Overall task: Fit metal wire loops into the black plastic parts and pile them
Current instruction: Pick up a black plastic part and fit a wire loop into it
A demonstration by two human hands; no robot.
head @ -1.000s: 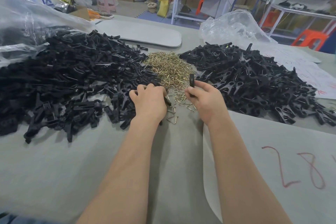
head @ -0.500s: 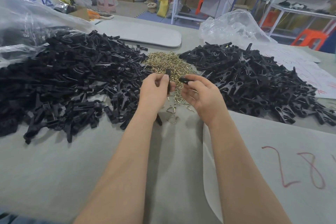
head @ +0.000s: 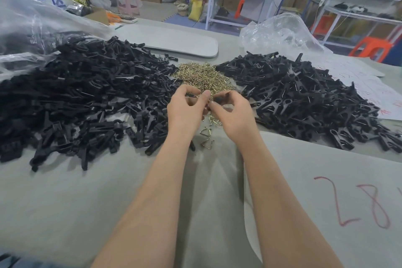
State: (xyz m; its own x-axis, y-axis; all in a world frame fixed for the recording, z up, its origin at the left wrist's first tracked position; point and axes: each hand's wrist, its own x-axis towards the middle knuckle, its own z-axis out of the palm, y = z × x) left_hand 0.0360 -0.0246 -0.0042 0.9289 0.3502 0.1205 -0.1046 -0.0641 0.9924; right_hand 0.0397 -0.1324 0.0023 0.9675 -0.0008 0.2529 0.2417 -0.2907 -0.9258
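Observation:
A heap of brass wire loops (head: 202,77) lies mid-table between two big piles of black plastic parts, one on the left (head: 87,93) and one on the right (head: 304,98). Both my hands are lifted together just above the near edge of the wire heap, fingertips almost touching. My left hand (head: 186,107) pinches a small black plastic part, mostly hidden by curled fingers. My right hand (head: 233,112) grips another black plastic part (head: 219,99) between thumb and fingers. A few loose wire loops (head: 207,143) lie on the table under my wrists.
Clear plastic bags sit at the far left (head: 32,24) and back right (head: 278,32). A grey board (head: 174,39) lies behind the piles. A grey sheet with red numerals (head: 359,202) covers the near right. White paper (head: 369,85) lies beyond the right pile.
My left hand rose from the table beside the left pile holding a black part. Both hands moved up and together over the wire heap, bringing their parts close.

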